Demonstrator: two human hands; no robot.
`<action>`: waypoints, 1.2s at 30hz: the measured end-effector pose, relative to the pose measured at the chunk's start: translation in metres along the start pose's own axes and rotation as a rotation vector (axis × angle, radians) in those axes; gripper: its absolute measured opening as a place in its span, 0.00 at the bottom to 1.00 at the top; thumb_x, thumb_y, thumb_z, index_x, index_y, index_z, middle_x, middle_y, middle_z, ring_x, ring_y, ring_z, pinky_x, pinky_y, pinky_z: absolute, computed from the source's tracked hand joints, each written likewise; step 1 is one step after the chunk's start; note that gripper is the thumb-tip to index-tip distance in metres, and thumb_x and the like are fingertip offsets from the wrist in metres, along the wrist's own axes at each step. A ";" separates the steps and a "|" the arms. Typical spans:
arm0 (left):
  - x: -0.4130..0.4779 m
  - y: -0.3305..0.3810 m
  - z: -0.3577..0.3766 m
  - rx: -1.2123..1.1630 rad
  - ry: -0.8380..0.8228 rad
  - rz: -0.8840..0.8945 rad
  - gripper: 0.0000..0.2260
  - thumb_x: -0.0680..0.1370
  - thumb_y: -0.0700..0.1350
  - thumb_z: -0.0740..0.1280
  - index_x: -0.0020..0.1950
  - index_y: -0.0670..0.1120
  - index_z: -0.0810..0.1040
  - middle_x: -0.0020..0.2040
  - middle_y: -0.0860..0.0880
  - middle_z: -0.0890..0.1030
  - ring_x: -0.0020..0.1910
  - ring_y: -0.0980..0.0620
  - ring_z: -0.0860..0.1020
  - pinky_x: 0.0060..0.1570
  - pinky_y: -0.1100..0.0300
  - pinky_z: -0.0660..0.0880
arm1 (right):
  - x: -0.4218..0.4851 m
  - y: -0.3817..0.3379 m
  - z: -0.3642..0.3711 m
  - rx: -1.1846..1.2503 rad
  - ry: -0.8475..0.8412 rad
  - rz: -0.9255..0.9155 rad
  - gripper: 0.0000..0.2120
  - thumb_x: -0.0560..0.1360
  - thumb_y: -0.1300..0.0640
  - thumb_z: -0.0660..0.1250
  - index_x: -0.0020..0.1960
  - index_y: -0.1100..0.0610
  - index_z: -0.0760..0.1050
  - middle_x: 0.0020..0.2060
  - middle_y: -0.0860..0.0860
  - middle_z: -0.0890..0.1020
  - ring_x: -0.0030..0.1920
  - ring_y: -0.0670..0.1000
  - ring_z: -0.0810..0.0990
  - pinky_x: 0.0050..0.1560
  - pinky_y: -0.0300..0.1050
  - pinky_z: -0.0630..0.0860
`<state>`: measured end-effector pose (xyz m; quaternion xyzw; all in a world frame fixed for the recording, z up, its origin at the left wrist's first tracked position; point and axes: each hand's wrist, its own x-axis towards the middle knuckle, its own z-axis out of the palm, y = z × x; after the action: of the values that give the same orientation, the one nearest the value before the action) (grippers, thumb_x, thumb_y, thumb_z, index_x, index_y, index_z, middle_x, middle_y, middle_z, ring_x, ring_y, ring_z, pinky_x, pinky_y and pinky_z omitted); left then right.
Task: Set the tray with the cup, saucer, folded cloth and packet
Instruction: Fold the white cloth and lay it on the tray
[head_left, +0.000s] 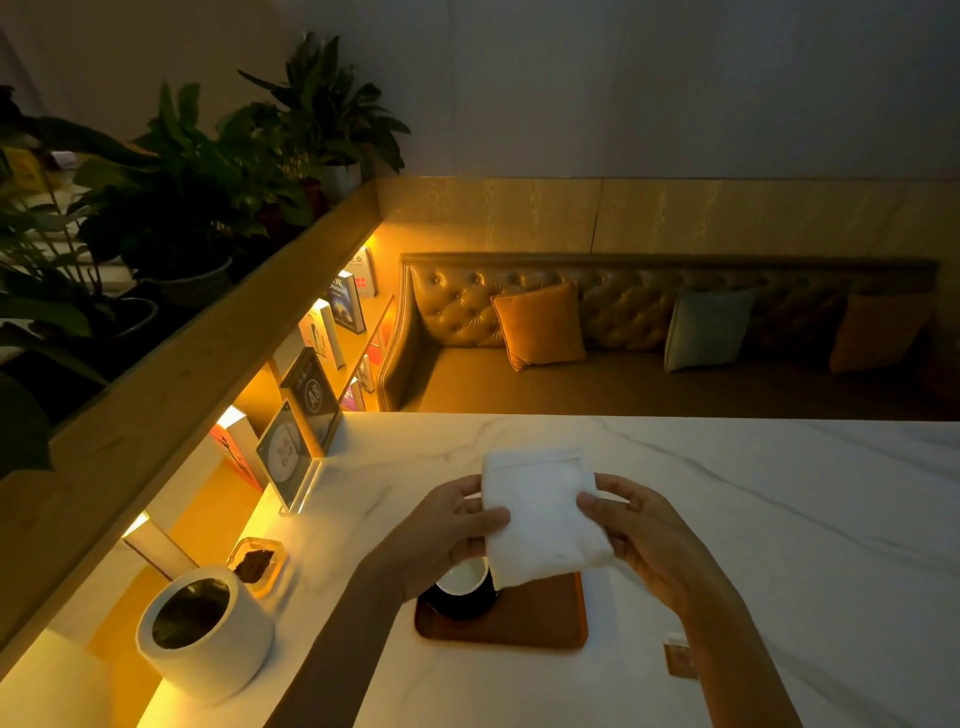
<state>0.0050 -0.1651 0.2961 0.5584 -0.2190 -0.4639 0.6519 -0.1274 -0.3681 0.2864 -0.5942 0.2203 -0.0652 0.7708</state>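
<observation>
White terry, folded to a neat rectangle: that is the cloth (543, 514) I have up in the air at the centre of the frame, pinched between both hands. My left hand (447, 530) has its thumb over the near left edge and the fingers tucked behind, clamped on the fabric; my right hand (641, 530) grips the right edge the same way, thumb on top, fingers closed underneath. The cloth hangs above the brown tray (519, 621), which lies on the marble table (779, 519) low in the centre of the frame.

On the tray's left end the cup (462, 577) already sits on its dark saucer (460, 603); the right half of the tray looks bare. The packet (679, 656), as I take it, is the small brown piece on the table just right of the tray, partly hidden by my right forearm.

To land this well, I would lower the cloth flat onto the free right part of the tray, long side running with the tray's edge, keeping both pinches even so the fold does not spring open. The cloth's lower left corner hangs close over the cup, so I would shift rightward before descending, or the corner may dip into the cup or nudge it. I would release both thumbs together once it rests, leaving room near the front for the packet.
</observation>
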 end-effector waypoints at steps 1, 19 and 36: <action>-0.001 -0.001 -0.002 0.000 -0.001 0.008 0.22 0.72 0.42 0.73 0.65 0.48 0.74 0.60 0.48 0.83 0.59 0.46 0.81 0.52 0.53 0.81 | 0.000 0.000 0.000 0.007 -0.026 0.003 0.24 0.69 0.56 0.73 0.63 0.56 0.73 0.52 0.57 0.85 0.52 0.60 0.84 0.44 0.51 0.83; -0.027 0.030 0.005 0.514 -0.013 0.538 0.22 0.74 0.35 0.60 0.45 0.60 0.85 0.60 0.62 0.79 0.65 0.55 0.74 0.52 0.59 0.81 | -0.009 -0.021 0.002 -0.125 -0.138 -0.441 0.12 0.69 0.67 0.63 0.37 0.51 0.78 0.53 0.52 0.83 0.53 0.53 0.81 0.33 0.39 0.78; -0.019 0.004 0.013 0.223 0.139 0.252 0.23 0.69 0.55 0.75 0.62 0.53 0.75 0.62 0.51 0.79 0.60 0.49 0.80 0.55 0.49 0.80 | -0.009 0.009 -0.003 -0.173 -0.229 -0.307 0.31 0.70 0.53 0.75 0.69 0.42 0.67 0.66 0.42 0.74 0.64 0.49 0.76 0.53 0.44 0.80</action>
<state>-0.0125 -0.1558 0.3082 0.6259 -0.2919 -0.3116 0.6526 -0.1384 -0.3647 0.2797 -0.6885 0.0431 -0.0947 0.7178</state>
